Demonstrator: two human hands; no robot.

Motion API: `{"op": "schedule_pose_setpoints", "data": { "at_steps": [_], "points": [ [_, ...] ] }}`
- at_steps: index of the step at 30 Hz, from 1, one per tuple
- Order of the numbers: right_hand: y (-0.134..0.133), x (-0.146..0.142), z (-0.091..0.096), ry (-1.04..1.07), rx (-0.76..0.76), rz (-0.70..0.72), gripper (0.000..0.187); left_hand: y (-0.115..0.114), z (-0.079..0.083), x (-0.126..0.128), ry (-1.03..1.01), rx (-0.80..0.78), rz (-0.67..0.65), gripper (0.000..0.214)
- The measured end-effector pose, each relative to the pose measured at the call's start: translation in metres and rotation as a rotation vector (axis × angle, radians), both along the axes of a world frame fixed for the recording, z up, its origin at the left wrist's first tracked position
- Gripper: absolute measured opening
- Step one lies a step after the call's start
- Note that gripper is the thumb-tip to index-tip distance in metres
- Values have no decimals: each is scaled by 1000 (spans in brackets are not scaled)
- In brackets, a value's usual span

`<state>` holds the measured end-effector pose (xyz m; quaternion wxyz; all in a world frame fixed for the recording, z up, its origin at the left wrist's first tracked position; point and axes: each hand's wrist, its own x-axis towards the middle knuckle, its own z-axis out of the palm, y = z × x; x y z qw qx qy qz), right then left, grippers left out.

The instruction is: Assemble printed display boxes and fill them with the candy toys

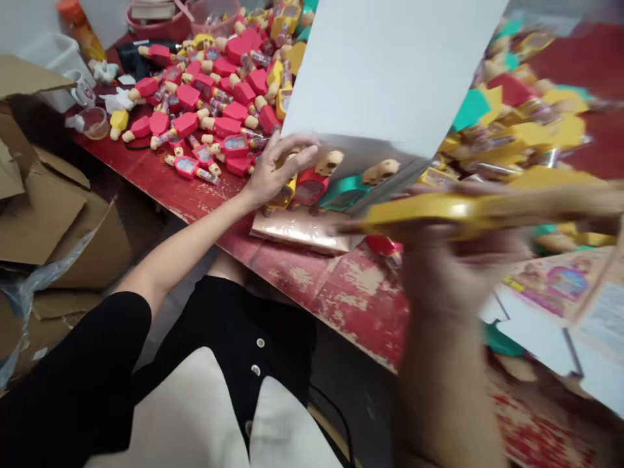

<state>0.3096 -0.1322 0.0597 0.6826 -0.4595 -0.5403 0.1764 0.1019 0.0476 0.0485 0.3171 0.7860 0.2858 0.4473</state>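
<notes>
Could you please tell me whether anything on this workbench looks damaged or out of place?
Yes, the red tabletop looks damaged: along its near edge, beside the open box, the red finish is missing in pale, ragged patches. No spill is evident.

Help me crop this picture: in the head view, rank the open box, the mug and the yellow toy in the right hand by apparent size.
1. Open box, clearly largest
2. Yellow toy, blurred in the right hand
3. Mug
</notes>
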Motion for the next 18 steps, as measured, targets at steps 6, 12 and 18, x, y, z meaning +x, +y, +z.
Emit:
{"op": "schedule_pose_setpoints", "data": {
  "at_steps": [6, 12, 18],
  "points": [
    [37, -97, -49, 33, -44, 31, 42, 0, 0, 2, -49, 31, -43, 54],
    [46, -88, -38, -517, -182, -5, 28, -10, -2, -4, -19, -82, -158, 75],
    [46, -107, -30, -596, -105, -49, 21, -16, -1, -4, -165, -220, -192, 91]
  ]
}}
